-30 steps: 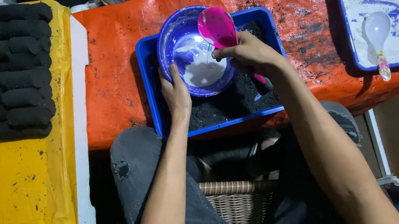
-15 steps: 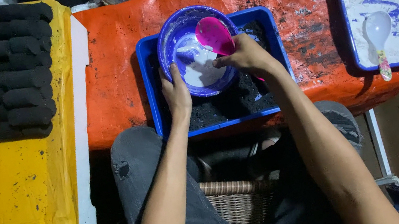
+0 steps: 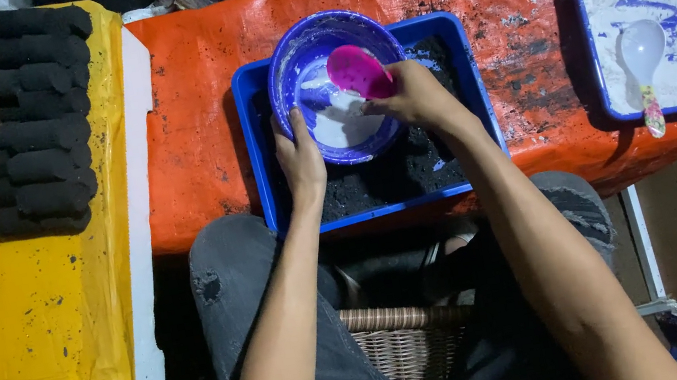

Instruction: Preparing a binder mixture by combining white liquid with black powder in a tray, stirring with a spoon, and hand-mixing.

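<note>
A purple bowl (image 3: pixel 304 49) holding white paste sits tilted in a blue tray (image 3: pixel 254 140) of black powder on an orange tarp. My left hand (image 3: pixel 299 156) grips the bowl's near rim. A pink spoon (image 3: pixel 357 72) is held in my right hand (image 3: pixel 417 96), its scoop over the white paste inside the bowl.
A second blue tray (image 3: pixel 588 35) of white powder with a white spoon (image 3: pixel 642 58) lies at the right. Several black cylindrical briquettes (image 3: pixel 30 124) are stacked on a yellow sheet (image 3: pixel 2 333) at the left. A wicker stool (image 3: pixel 405 345) shows between my knees.
My right hand has moved the pink spoon from the bowl's far right rim down and left into the bowl. My left hand stays on the rim.
</note>
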